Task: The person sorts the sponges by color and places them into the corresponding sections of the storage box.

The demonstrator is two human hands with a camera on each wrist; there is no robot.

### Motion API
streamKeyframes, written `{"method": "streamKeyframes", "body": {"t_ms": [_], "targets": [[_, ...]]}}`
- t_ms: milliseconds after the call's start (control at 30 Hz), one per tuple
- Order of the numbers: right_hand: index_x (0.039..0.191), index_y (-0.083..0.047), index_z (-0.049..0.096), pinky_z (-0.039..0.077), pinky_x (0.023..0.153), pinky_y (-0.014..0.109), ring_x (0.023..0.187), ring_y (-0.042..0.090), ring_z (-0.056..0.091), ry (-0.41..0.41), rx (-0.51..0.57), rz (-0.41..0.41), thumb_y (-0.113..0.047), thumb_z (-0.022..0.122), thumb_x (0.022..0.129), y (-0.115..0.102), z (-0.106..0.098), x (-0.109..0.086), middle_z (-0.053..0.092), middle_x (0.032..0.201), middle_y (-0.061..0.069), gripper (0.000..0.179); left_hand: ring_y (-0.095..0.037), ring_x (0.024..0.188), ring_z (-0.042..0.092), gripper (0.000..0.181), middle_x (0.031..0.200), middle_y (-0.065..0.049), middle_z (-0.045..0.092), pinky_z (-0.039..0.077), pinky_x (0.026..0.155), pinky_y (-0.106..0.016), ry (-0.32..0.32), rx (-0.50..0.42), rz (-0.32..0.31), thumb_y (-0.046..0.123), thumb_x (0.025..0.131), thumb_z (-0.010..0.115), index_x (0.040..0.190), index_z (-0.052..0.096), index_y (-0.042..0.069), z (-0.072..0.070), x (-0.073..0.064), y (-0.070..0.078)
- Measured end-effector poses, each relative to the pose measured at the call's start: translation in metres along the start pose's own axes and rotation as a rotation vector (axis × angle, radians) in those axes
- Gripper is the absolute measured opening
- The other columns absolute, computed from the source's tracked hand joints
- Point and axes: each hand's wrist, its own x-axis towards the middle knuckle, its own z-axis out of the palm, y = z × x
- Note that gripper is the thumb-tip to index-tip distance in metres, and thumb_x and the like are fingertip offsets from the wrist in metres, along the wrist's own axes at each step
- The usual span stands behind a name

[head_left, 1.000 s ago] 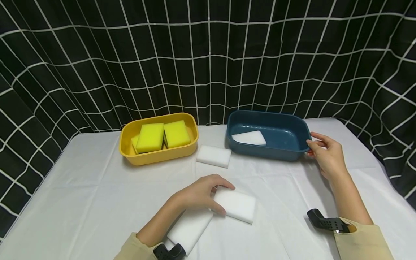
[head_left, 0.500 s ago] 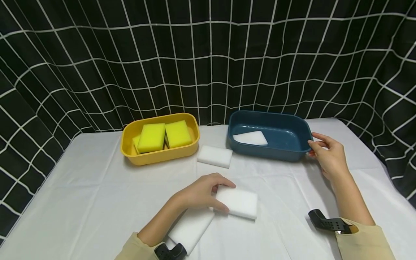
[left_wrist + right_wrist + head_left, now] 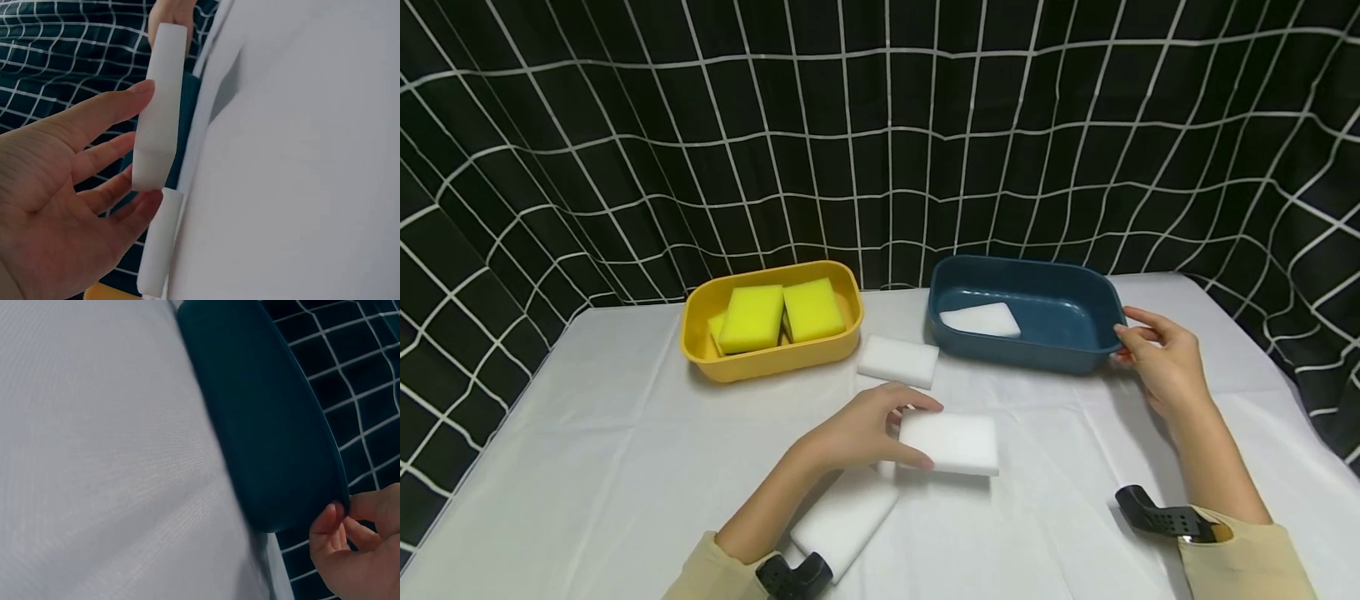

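My left hand (image 3: pixel 859 429) grips a white melamine sponge (image 3: pixel 953 442) by its short end, thumb on the near side and fingers on the far side. A gap shows under this sponge (image 3: pixel 161 106) in the left wrist view, where it is held above the cloth. At the right, my right hand (image 3: pixel 1172 358) pinches the end rim of a dark blue tray (image 3: pixel 1030 354). Thumb and fingers meet over that rim in the right wrist view, at the tray's (image 3: pixel 269 419) near corner. One white sponge (image 3: pixel 981 320) lies inside the tray toward its left end.
A yellow tray (image 3: pixel 775 364) holding several yellow sponges (image 3: pixel 752 318) stands at the back left. Between the trays lies a white sponge (image 3: pixel 898 361). More white sponges (image 3: pixel 846 521) lie under my left forearm. A black curtain with white grid (image 3: pixel 880 142) hangs behind the table.
My left hand has raised the white sponge from the cloth and shifted it slightly away from me. My right hand stays on the blue tray's rim.
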Motion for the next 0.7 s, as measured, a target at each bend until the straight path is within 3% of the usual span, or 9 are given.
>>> {"method": "streamKeyframes", "body": {"t_ms": [267,700], "targets": [[0.157,0.013,0.035,0.055,0.056,0.012,0.061,0.002,0.061,0.003,0.033,0.008,-0.002,0.059,0.105,0.001,0.001,0.0,0.061,0.079,-0.01,0.059,-0.022,0.116,0.059,0.06,0.139,-0.006,0.063,0.051,0.107,-0.034,0.039,-0.025,-0.014,0.017,0.084,0.09,0.14,0.068,0.011,-0.007,0.004,0.01],[0.156,0.013,0.036,0.056,0.056,0.013,0.06,0.002,0.061,-0.01,0.076,0.008,-0.001,0.059,0.104,0.002,0.002,0.001,0.061,0.079,-0.009,0.058,-0.022,0.125,0.057,0.059,0.141,-0.009,0.063,0.052,0.108,-0.029,0.078,-0.002,0.024,0.016,0.085,0.089,0.139,0.067,0.007,-0.022,0.01,0.019]]}}
